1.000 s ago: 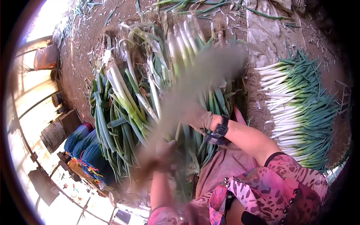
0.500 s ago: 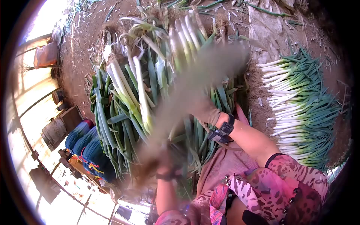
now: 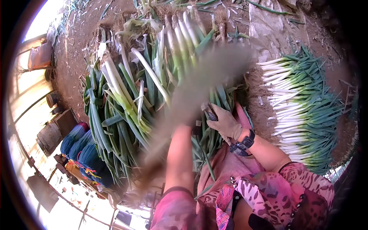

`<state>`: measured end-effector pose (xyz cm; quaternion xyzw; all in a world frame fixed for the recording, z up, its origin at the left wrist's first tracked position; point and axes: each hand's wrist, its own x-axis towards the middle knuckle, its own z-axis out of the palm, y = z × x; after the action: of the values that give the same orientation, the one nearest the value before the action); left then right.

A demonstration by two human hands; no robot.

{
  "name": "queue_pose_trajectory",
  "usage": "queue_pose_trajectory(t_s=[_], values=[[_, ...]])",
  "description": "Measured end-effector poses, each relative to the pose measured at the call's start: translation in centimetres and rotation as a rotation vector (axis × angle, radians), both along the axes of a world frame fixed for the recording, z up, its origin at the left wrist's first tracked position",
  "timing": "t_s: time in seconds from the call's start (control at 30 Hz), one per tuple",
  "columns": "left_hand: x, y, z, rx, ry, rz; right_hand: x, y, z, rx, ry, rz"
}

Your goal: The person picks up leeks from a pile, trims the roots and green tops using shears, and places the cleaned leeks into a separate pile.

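A blurred grey-brown smear crosses the middle of the head view and covers part of the work. My right hand (image 3: 227, 123), in a beige glove, is closed around a short, dark-handled tool (image 3: 210, 112) whose working end I cannot make out. My left forearm (image 3: 180, 159) reaches up beside it, and the smear hides the left hand's fingers. Under and around both hands lies a thick pile of long green onions (image 3: 119, 84), white stems and roots away from me, leaves towards me. A loose green leaf (image 3: 205, 157) hangs down over the cloth (image 3: 226, 163) on my lap.
On the right, a neat row of cleaned green onions (image 3: 295, 111) lies on the ground, white ends inward. A pale sheet (image 3: 268, 32) is spread behind it. Dark blue netted bundles (image 3: 90, 157) and a wooden box (image 3: 69, 124) stand at the left. Scraps litter the soil.
My left hand has moved up and right, close to my right hand. The right hand has shifted slightly right and down, showing the tool. A loose leaf now hangs near my lap.
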<state>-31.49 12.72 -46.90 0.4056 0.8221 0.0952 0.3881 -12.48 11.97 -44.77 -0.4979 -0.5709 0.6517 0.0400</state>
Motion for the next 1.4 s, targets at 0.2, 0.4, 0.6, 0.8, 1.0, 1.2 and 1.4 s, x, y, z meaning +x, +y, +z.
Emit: queue_pose_trajectory(t_s=[0.2, 0.4, 0.6, 0.8, 1.0, 1.2, 1.4], values=[[-5.2, -1.4, 3.2, -0.001, -0.538, 0.301, 2.0, -0.1, 4.4, -0.153, 0.183, 0.038], [-6.2, -2.7, 3.7, -0.016, -0.76, 0.672, 0.5, 0.7, 5.8, -0.142, 0.185, 0.113], [-5.7, -1.8, 2.9, 0.408, -0.053, -0.517, -4.6, 5.5, 1.5, -0.153, 0.002, 0.064], [-5.7, -0.1, 5.5, 0.293, -0.064, -0.386, -1.3, 1.0, 4.5, -0.083, 0.216, 0.055], [-6.0, -2.0, 1.2, 0.202, 0.067, -0.109, -0.4, -0.9, 6.3, 0.043, 0.119, 0.087], [-6.8, -3.4, -2.8, 0.095, -0.464, 0.524, -5.4, 5.3, 3.7, -0.031, 0.031, 0.149], [-4.2, -1.7, 2.3, 0.085, -0.387, 0.553, -2.2, 0.2, 4.6, 0.027, 0.116, 0.198]])
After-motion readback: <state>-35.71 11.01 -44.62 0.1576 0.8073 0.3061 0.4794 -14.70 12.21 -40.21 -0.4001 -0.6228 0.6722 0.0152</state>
